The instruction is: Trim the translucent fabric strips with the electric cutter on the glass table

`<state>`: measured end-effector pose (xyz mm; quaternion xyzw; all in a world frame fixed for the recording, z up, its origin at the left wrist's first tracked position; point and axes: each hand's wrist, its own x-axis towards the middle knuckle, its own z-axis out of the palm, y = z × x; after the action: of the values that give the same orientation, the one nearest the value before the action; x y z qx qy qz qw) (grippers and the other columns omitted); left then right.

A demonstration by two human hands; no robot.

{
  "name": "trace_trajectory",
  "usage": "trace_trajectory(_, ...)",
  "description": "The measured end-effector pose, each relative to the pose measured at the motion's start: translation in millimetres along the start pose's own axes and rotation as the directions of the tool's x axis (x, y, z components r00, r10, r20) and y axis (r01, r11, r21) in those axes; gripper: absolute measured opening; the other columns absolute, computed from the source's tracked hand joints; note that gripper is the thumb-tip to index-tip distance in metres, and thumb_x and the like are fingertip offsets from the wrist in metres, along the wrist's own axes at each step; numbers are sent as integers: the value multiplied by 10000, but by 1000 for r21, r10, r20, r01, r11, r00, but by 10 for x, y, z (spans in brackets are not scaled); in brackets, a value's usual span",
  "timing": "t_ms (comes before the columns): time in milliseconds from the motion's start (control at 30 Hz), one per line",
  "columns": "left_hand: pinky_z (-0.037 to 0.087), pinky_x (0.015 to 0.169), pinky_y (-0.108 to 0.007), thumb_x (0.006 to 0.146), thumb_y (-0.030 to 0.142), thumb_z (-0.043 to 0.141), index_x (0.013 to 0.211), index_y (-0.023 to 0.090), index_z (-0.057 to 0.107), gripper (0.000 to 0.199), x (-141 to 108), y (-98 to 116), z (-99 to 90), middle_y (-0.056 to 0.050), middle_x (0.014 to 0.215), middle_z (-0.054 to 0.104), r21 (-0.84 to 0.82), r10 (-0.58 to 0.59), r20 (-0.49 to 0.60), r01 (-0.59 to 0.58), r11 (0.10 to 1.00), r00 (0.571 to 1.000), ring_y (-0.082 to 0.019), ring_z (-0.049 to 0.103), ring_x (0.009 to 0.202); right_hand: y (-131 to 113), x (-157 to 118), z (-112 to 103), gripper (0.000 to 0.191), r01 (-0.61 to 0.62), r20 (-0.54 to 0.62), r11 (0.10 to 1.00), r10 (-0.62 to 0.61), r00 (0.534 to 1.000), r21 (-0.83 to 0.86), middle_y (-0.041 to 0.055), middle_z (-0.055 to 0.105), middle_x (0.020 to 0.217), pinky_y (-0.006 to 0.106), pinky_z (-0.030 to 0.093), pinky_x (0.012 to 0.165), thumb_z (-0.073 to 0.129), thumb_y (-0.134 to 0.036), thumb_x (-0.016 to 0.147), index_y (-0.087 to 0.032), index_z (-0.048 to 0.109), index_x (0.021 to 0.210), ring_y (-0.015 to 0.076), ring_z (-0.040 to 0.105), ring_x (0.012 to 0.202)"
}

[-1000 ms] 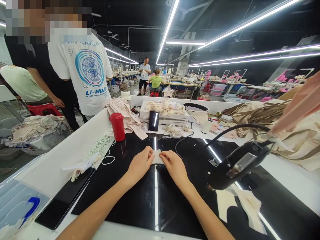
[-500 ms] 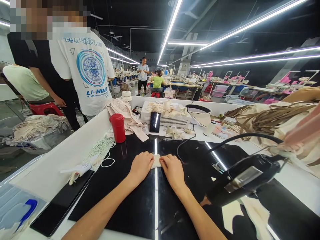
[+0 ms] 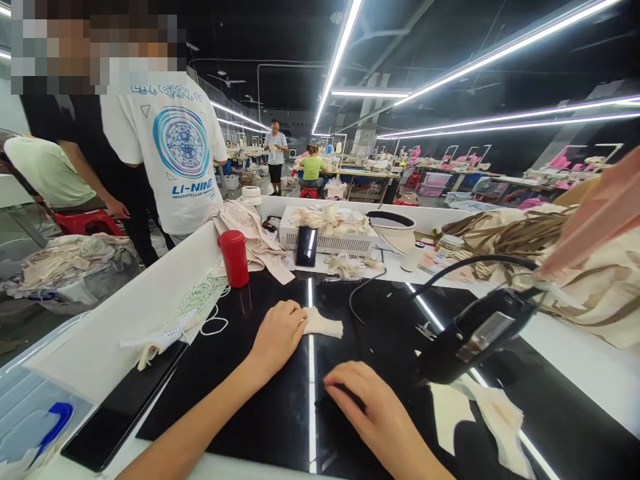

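A small cream fabric piece [image 3: 324, 325] lies on the glossy black board [image 3: 240, 400]. My left hand [image 3: 281, 330] grips its left end, fingers together and pressed down; the part under the fingertips is hidden. Lower and to the right, my right hand [image 3: 373, 403] is over the board, apart from the fabric. Its fingers are loosely bent, with a gap between thumb and forefinger and nothing held. Off to the right of it stands a black handheld machine [image 3: 475, 340] with a cable, and cut cream fabric pieces [image 3: 447, 413] lie beside its base.
A red cup [image 3: 234, 259], a phone [image 3: 306, 247] and a white box [image 3: 330, 240] topped with scraps line the back. Pale cord [image 3: 200, 293] lies at left, a fabric heap [image 3: 530, 247] at right. People [image 3: 170, 147] stand beyond the left wall.
My right hand has let go of the fabric and drawn back toward me and slightly right. The fabric's right end now shows. My left hand stays on it. The black machine appears shifted left.
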<state>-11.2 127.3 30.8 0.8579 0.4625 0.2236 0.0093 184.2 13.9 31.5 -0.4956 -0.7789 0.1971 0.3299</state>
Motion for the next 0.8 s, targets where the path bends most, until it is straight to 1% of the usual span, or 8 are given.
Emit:
trace_trajectory(67,471,888,-364,1038,227,495,1024,197,659,168,-73,71,-21,-34,1042,636,-38,45,11,-45,998,999,-210,574,981,60,-242,-178,172,-138,84,989,133,988,57,-12,723,915,254,537,792,545,-308,1000,-286,706,945,163,680,874)
trace_trajectory(133,472,898,-374,1041,222,487,1022,193,656,173,-153,164,-11,-38,1024,636,-90,101,35,-98,991,994,-210,581,972,171,-469,-382,183,-277,87,960,271,959,53,-19,729,865,243,531,741,561,-346,985,-282,718,917,157,681,809)
trace_trajectory(233,483,879,-369,1039,198,480,1022,192,657,177,-270,363,51,-31,974,638,-179,202,89,-184,967,975,-201,600,928,360,-774,-699,189,-429,-62,903,428,902,-1,-2,750,875,250,523,696,568,-361,962,-260,725,930,171,680,783)
trace_trajectory(300,493,840,-366,1042,189,466,1032,197,659,193,-344,542,105,-27,958,641,-230,283,143,-246,941,948,-199,610,898,452,-934,-873,225,-492,-167,868,476,863,-68,11,751,892,262,516,685,537,-374,976,-250,719,930,179,675,784)
trace_trajectory(367,502,809,-365,1042,174,453,1038,201,660,209,-412,744,161,-25,955,646,-271,362,199,-304,913,911,-200,620,884,498,-1041,-979,238,-515,-228,843,477,849,-153,18,751,925,270,519,698,510,-370,993,-250,709,940,183,681,803)
trace_trajectory(533,518,766,-377,1022,140,475,1066,206,660,202,-506,1187,313,-24,948,657,-288,476,281,-400,870,833,-213,637,859,523,-1105,-943,169,-462,-211,830,414,886,-313,29,716,934,275,531,712,525,-330,1004,-245,670,1018,184,686,816)
trace_trajectory(667,522,768,-376,1012,135,496,1088,214,652,191,-484,1377,398,-24,953,663,-261,501,273,-438,860,821,-218,647,869,591,-1094,-782,137,-412,-180,822,371,911,-394,46,697,938,301,524,734,552,-293,995,-227,672,1006,207,686,854)
trace_trajectory(800,519,779,-350,1019,147,493,1112,210,642,186,-424,1475,429,-29,974,672,-230,490,277,-438,869,827,-210,658,890,669,-1097,-674,274,-375,-175,799,332,927,-470,67,695,906,304,498,695,439,-274,1039,-209,685,939,212,684,826)
